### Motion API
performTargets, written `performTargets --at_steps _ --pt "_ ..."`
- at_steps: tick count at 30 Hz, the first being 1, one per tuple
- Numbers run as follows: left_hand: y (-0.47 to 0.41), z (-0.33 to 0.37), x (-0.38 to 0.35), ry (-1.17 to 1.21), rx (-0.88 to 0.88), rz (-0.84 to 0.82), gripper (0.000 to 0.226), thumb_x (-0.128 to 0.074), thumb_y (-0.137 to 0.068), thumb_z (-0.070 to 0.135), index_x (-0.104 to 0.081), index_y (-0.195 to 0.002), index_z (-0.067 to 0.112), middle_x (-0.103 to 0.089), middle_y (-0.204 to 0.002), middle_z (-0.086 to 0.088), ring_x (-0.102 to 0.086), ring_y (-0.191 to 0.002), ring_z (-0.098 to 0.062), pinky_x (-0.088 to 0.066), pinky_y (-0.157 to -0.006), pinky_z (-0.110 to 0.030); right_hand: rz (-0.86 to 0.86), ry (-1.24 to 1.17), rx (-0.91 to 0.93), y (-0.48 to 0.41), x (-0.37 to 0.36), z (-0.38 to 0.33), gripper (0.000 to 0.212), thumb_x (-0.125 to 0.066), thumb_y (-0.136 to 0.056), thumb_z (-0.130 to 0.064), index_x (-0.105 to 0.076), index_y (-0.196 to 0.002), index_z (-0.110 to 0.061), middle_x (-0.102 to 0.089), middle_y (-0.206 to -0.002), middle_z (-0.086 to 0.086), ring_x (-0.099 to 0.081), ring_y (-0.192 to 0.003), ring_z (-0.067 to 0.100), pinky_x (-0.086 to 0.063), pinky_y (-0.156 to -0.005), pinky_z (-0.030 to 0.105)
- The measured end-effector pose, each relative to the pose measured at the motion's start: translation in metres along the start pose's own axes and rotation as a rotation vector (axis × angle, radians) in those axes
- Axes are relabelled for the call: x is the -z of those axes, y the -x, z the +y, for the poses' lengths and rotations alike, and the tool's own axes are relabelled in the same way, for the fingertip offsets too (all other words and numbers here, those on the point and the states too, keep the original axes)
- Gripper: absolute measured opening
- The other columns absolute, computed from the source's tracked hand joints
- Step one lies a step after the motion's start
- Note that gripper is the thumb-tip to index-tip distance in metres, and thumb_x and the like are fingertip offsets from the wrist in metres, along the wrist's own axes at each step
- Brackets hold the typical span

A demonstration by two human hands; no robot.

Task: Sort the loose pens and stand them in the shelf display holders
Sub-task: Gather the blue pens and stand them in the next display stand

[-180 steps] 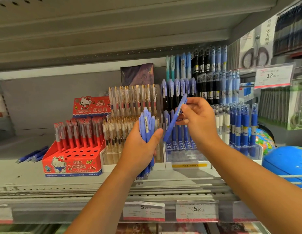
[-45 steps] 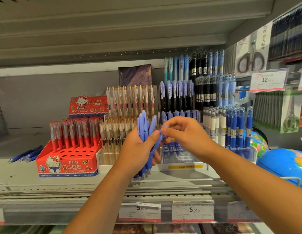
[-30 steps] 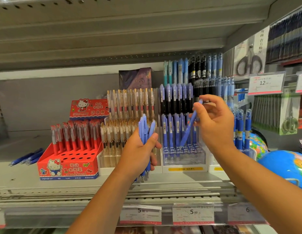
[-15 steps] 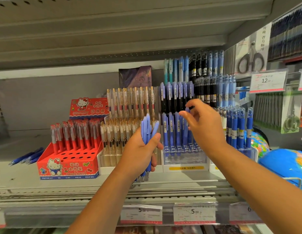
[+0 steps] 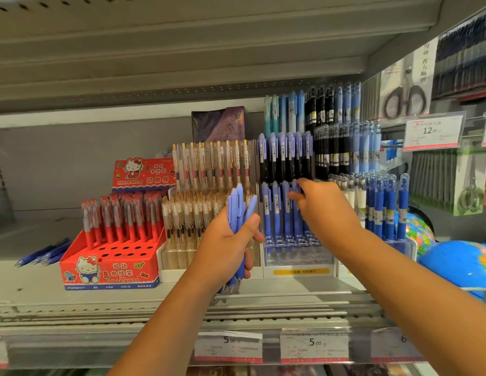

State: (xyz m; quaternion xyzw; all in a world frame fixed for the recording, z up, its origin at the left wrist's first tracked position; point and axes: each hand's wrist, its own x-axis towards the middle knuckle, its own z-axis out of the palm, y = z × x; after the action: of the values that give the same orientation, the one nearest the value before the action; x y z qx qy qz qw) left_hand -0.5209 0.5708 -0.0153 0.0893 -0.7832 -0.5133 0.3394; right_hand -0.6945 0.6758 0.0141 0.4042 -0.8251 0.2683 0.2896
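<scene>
Our left hand (image 5: pixel 225 248) was wrapped tight round a bunch of blue pens (image 5: pixel 240 213), and they stood near upright, long axis vertical, clip ends fanning out above the thumb and the tips poking out below the fist, out over the shelf's front edge. Our right hand (image 5: pixel 327 213) was up at the clear display holder (image 5: pixel 296 257), thumb and forefinger pinched close at the top of a blue pen in the lower row of standing blue pens (image 5: pixel 277 210); whether it truly gripped that pen, we could not tell. Those pens all stood upright in their holes, clips up, tips down. Above them ran a tier of darker pens with pale blue caps (image 5: pixel 285 156), upright too.

Just left of that holder stood a rack of clear pens with gold clips (image 5: pixel 209 185), and left again a red cartoon-cat pen box (image 5: pixel 111 256) with red pens (image 5: pixel 119 218) upright in its back rows and open holes in front. Toward the shelf's left edge a few loose blue pens (image 5: pixel 43 253) lay flat, long axes running slantwise toward the back.

The shelf (image 5: pixel 73 302) was grey metal with a ribbed front lip carrying price tags (image 5: pixel 313 344). Another grey shelf closed in overhead. At the right edge sat a blue globe (image 5: pixel 458 264), with packaged scissors (image 5: pixel 404 93) hanging above a price card (image 5: pixel 431 132).
</scene>
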Motion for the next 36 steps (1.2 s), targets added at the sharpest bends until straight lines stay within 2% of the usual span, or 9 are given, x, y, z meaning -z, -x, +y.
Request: performTargets --at_steps 4,8,12,15,21,24,29,33,36 --pt "0.001 0.001 0.001 0.017 -0.009 -0.008 0.035 -0.049 -0.102 0.03 -0.055 -0.12 0.001 -0.061 -0.049 0.008 -0.048 -0.036 -0.014 -0.048 -0.041 -0.025 -0.09 0.016 -0.04 0.0 0.004 -0.001 0.013 -0.053 -0.101 -0.011 -0.059 -0.108 -0.001 -0.069 -0.096 0.016 -0.063 -0.075 0.026 -0.049 -0.061 0.038" --pt "0.0 -0.001 0.0 0.061 -0.033 -0.016 0.031 -0.05 -0.102 0.028 -0.055 -0.116 0.001 -0.065 -0.057 0.005 -0.048 -0.037 -0.016 -0.047 -0.04 -0.026 -0.114 0.085 -0.045 0.005 0.007 -0.004 0.024 -0.052 -0.102 -0.023 -0.057 -0.112 -0.002 -0.06 -0.079 0.009 -0.052 -0.064 0.022 -0.04 -0.06 0.034" --pt "-0.001 -0.004 0.0 0.162 -0.056 -0.041 0.019 -0.048 -0.103 0.024 -0.055 -0.12 0.019 -0.068 -0.074 0.001 -0.046 -0.039 -0.018 -0.044 -0.037 -0.027 0.044 0.067 -0.027 0.019 0.012 -0.012 0.04 -0.048 -0.101 -0.035 -0.048 -0.13 -0.006 -0.055 -0.121 0.013 -0.061 -0.095 0.032 -0.047 -0.07 0.038" --pt "-0.002 -0.005 0.001 0.178 -0.069 -0.049 0.016 -0.047 -0.104 0.021 -0.057 -0.117 0.02 -0.067 -0.073 0.0 -0.045 -0.038 -0.018 -0.043 -0.036 -0.027 0.123 -0.178 0.091 0.026 0.012 -0.02 0.035 -0.053 -0.098 -0.034 -0.054 -0.128 -0.017 -0.057 -0.113 -0.001 -0.056 -0.079 0.014 -0.043 -0.07 0.031" --pt "-0.002 -0.007 0.003 0.112 -0.09 -0.076 0.023 -0.047 -0.103 0.028 -0.06 -0.093 0.013 -0.058 -0.05 -0.008 -0.048 -0.036 -0.022 -0.046 -0.038 -0.03 -0.206 -1.041 0.049 0.035 0.008 -0.038 0.015 -0.062 -0.095 -0.013 -0.071 -0.106 -0.017 -0.069 -0.09 -0.005 -0.06 -0.066 0.011 -0.048 -0.054 0.019" --pt "-0.002 -0.008 0.003 0.119 -0.075 -0.093 0.018 -0.048 -0.102 0.034 -0.063 -0.096 0.025 -0.057 -0.051 -0.015 -0.05 -0.037 -0.023 -0.046 -0.04 -0.029 -0.208 -1.108 0.045 0.036 0.007 -0.038 0.011 -0.063 -0.094 -0.009 -0.071 -0.1 -0.014 -0.071 -0.094 0.004 -0.062 -0.068 0.011 -0.049 -0.059 0.021" --pt "-0.004 -0.008 0.0 0.167 -0.083 -0.073 0.017 -0.046 -0.104 0.024 -0.061 -0.108 0.018 -0.071 -0.081 -0.011 -0.058 -0.048 -0.025 -0.052 -0.045 -0.033 -0.177 -1.213 -0.005 0.037 0.01 -0.032 0.01 -0.062 -0.093 -0.005 -0.069 -0.096 -0.011 -0.073 -0.095 0.003 -0.068 -0.087 0.014 -0.054 -0.073 0.023" --pt "-0.007 -0.009 -0.001 0.178 -0.063 -0.004 0.015 -0.046 -0.104 0.023 -0.06 -0.107 0.019 -0.073 -0.076 -0.001 -0.066 -0.059 -0.022 -0.058 -0.055 -0.033 -0.021 -1.403 -0.111 0.034 0.019 -0.026 0.008 -0.057 -0.095 0.0 -0.064 -0.098 -0.001 -0.075 -0.089 0.012 -0.072 -0.083 0.021 -0.058 -0.07 0.026" --pt "-0.01 -0.011 -0.001 0.172 -0.092 0.019 0.015 -0.046 -0.103 0.022 -0.06 -0.106 0.021 -0.07 -0.074 0.006 -0.065 -0.065 -0.013 -0.055 -0.061 -0.025 0.117 -1.389 -0.141 0.031 0.026 -0.02 0.011 -0.058 -0.096 -0.002 -0.066 -0.101 -0.007 -0.073 -0.09 0.013 -0.073 -0.079 0.022 -0.059 -0.066 0.029"
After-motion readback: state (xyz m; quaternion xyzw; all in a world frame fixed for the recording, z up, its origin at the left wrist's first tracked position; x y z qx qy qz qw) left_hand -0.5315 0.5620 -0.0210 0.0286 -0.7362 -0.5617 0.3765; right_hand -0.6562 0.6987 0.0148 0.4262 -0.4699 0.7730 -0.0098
